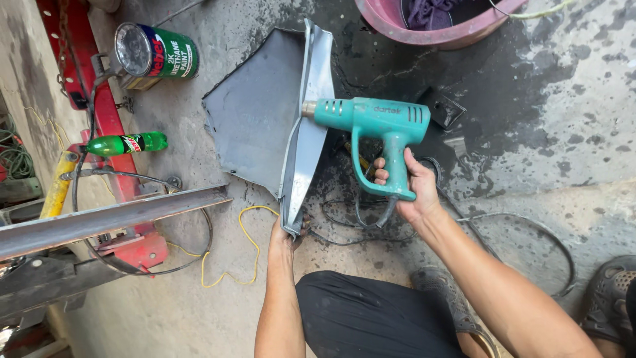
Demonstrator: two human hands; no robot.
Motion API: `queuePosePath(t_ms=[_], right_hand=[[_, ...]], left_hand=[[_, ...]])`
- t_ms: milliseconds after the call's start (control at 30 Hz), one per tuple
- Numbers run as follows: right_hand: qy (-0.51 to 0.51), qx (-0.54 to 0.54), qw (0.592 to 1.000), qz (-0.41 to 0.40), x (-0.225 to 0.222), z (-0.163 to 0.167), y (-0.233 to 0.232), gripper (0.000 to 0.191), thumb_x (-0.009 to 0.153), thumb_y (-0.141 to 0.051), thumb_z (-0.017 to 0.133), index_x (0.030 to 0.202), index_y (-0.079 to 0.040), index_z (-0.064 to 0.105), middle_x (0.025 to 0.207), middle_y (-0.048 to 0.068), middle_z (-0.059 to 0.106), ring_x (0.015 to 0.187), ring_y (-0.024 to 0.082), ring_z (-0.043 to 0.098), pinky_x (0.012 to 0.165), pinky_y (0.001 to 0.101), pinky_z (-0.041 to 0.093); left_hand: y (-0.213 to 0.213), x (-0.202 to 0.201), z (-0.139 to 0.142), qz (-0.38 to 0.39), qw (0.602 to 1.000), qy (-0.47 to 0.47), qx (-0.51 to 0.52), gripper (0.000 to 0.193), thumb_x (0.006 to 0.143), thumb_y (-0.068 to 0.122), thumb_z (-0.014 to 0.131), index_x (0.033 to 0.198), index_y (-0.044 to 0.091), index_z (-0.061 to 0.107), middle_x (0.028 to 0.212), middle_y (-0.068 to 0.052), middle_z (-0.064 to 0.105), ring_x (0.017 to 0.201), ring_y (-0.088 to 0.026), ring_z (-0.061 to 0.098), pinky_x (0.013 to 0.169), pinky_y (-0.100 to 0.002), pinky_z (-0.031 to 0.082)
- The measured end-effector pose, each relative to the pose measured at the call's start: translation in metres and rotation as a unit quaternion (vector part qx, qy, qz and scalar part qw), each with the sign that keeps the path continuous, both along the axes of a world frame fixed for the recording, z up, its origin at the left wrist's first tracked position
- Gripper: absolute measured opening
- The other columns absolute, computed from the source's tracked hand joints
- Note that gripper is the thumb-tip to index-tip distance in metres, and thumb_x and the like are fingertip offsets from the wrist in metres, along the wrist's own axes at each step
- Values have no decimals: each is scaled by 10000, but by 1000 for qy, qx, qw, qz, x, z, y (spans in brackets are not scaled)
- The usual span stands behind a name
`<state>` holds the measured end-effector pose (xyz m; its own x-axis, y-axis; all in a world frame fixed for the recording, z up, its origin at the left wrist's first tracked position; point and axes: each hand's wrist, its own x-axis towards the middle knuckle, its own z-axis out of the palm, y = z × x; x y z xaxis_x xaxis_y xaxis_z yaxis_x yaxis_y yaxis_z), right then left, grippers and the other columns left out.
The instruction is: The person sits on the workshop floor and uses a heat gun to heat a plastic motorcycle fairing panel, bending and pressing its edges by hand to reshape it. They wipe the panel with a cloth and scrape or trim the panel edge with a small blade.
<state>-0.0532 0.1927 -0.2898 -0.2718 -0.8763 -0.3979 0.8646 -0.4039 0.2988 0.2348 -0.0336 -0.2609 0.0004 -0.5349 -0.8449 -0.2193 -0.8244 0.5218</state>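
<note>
Item: teal heat gun (pixel 377 126), grasped by its handle in our right hand (pixel 409 189), nozzle pointing left and meeting the folded edge of a grey sheet-metal panel (pixel 255 113). The panel lies on the stained concrete floor (pixel 563 119), and our left hand (pixel 283 233) is clenched on its near corner. Nearby we note a green paint can (pixel 152 56) on its side, a green bottle (pixel 126 143), a yellow wire (pixel 248 248), a steel angle bar (pixel 106 219) and a pink basin (pixel 437 26).
</note>
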Motion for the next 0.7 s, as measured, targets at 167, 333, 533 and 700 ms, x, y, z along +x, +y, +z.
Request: queuePosePath(t_ms=[167, 333, 533, 700], right_hand=[[-13, -7, 1000, 24, 9, -2, 16, 372, 1089, -376, 454, 1276, -59, 504, 1003, 157, 599, 807, 227, 571, 730, 360, 512], [18, 17, 1000, -9, -4, -12, 4, 375, 1117, -368, 446, 1282, -34, 489, 1033, 177, 599, 839, 234, 575, 771, 370, 512], [26, 9, 999, 31, -8, -18, 17, 400, 1098, -368, 437, 1317, -39, 498, 1016, 160, 605, 823, 228, 579, 746, 374, 516], [10, 4, 999, 31, -5, -28, 19, 396, 1100, -367, 449, 1323, -43, 493, 1024, 159, 607, 827, 230, 579, 748, 374, 513]], left_hand=[[2, -3, -8, -17, 999, -41, -7, 281, 970, 381, 611, 963, 102, 642, 722, -76, 657, 542, -194, 637, 369, -301, 426], [4, -10, -13, -46, 996, -82, 0, 283, 973, 364, 600, 961, 86, 650, 708, -106, 655, 536, -215, 628, 384, -334, 472], [11, -18, -13, -112, 991, -70, 13, 302, 993, 372, 606, 985, 74, 656, 728, -124, 660, 552, -257, 660, 379, -382, 480], [14, -22, -12, -110, 989, -98, 29, 332, 973, 354, 591, 1034, 36, 663, 783, -177, 677, 627, -357, 684, 463, -513, 565]])
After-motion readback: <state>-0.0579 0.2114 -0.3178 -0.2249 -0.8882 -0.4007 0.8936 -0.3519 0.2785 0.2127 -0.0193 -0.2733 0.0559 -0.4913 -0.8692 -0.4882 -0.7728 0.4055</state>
